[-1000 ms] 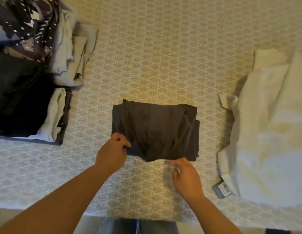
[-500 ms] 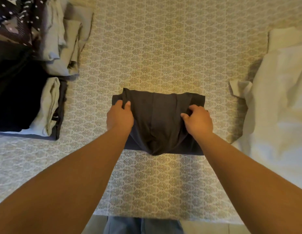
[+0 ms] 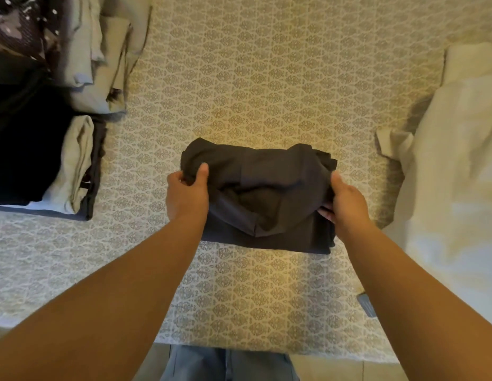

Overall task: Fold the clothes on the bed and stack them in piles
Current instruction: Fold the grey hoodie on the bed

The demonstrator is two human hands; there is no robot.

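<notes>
Nearest the camera, both hands grip one dark folded garment (image 3: pixel 262 193) that lies mid-bed on the patterned bedspread (image 3: pixel 266 86). The left hand (image 3: pixel 185 195) pinches its left edge with the thumb on top and fingers curled under; the right hand (image 3: pixel 346 202) clasps the right edge the same way.

The risk, as I judge it, sits in the lift. The garment is a loose bundle of layers, with a flap sagging at the near middle. If the hands pull apart or rise unevenly, the fold could open and the middle droop, and it would then need refolding. Carrying it to a pile by its two edges alone could also let the bottom layer slide out.

By count: two hands and one dark garment in hand. To the right, one large pale heap of cloth (image 3: pixel 453 171), unfolded as far as I can tell. To the far left, two piles: a nearer dark-and-pale stack (image 3: pixel 46 163) and, beyond it, a pale stack (image 3: pixel 101 59) beside a spotted dark item (image 3: pixel 19 31). How many pieces each pile holds cannot be told.
</notes>
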